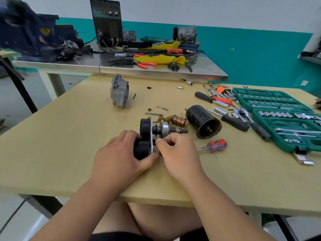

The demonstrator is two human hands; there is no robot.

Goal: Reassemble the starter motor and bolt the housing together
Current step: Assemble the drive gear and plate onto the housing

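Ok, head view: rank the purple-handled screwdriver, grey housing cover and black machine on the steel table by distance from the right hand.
1. Purple-handled screwdriver, just right of the right hand.
2. Grey housing cover, up-left on the wooden table.
3. Black machine, far back on the steel table.

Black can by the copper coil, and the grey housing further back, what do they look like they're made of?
Black can: probably steel, painted glossy black; pale scuffs and chips show through the coat. Grey housing: looks like cast aluminium, matte and unpainted, with ribbed, moulded contours.
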